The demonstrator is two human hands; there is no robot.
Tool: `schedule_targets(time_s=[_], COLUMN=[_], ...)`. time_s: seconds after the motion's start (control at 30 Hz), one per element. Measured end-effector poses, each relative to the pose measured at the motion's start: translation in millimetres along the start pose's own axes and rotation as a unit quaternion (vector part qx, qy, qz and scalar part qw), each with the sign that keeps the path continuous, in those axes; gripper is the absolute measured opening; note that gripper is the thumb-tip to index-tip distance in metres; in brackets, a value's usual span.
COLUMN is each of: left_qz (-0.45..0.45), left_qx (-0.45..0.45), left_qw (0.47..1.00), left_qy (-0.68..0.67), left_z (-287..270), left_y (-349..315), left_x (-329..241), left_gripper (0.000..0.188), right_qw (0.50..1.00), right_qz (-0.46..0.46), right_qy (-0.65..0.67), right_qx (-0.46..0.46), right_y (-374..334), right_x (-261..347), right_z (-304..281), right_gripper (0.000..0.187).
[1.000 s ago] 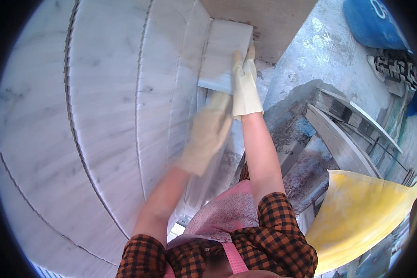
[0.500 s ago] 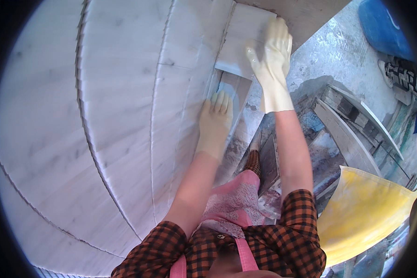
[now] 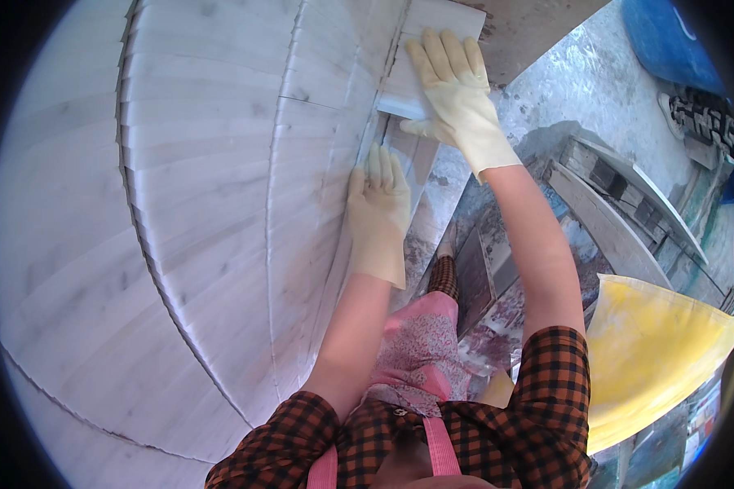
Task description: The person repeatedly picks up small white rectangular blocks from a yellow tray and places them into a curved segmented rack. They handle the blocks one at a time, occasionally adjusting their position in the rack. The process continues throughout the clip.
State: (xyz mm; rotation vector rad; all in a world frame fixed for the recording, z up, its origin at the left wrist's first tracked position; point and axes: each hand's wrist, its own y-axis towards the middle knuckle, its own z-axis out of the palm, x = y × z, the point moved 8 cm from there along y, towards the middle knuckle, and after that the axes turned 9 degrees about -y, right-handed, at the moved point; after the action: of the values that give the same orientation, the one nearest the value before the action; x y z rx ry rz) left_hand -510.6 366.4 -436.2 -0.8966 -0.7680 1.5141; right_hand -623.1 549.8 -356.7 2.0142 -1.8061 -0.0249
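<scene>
Cream rubber gloves cover both my hands. My right hand [image 3: 455, 91] lies flat with its fingers spread on a pale rectangular tile [image 3: 404, 61], its thumb pointing left by the tile's near edge. Nearer to me, my left hand [image 3: 379, 196] has its fingers stretched forward, beside a tall bank of stacked white, grey-veined tiles [image 3: 212, 147]. Its fingertips are close to a narrow brownish ledge [image 3: 420, 155] just short of the pale tile. Neither hand is wrapped round anything. What lies under the left palm is hidden.
The tile stacks fill the left side, with stepped edges between rows. A brown board [image 3: 530, 33] lies at the far end. On the right are a blue barrel [image 3: 673, 45], grey planks [image 3: 612, 220] and a yellow sheet [image 3: 656, 359] near my right elbow.
My right hand has come left and nearer, from the tile's right edge onto its face. My left hand has shifted slightly, its fingers still stretched out. The view has shifted a little.
</scene>
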Motion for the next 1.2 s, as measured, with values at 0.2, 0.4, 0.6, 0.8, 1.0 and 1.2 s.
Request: schedule_targets(time_s=[0.2,0.4,0.6,0.8,1.0,1.2], left_qz=[-0.030,-0.047,-0.036,-0.023,0.009,-0.013], left_qx=[0.033,0.038,0.034,0.053,0.021,0.010], left_qw=[0.998,0.998,0.999,0.998,0.999,1.000], left_qy=[0.034,-0.017,0.004,0.033,0.032,0.013], left_z=[1.5,-4.4,-17.1,-13.0,-8.7,-3.7], left_y=[4.2,15.4,19.7,17.6,21.3,13.7], left_x=[2.8,5.2,5.9,-0.3,3.8,7.0], left_gripper=[0.044,0.045,0.044,0.044,0.046,0.044], right_qw=[1.000,1.000,1.000,0.999,0.999,0.999], right_qz=[0.015,0.012,0.006,0.008,-0.026,-0.018], right_qy=[0.015,0.009,-0.016,-0.010,-0.022,-0.016], right_qx=[0.013,0.002,0.013,0.033,-0.016,0.025], right_y=[3.3,3.4,5.8,2.1,-1.5,-10.8], right_x=[-1.4,0.7,7.7,3.3,-0.3,-2.2], right_z=[4.2,-1.1,-8.1,0.1,8.9,21.4], right_gripper=[0.107,0.104,0.103,0.100,0.114,0.120])
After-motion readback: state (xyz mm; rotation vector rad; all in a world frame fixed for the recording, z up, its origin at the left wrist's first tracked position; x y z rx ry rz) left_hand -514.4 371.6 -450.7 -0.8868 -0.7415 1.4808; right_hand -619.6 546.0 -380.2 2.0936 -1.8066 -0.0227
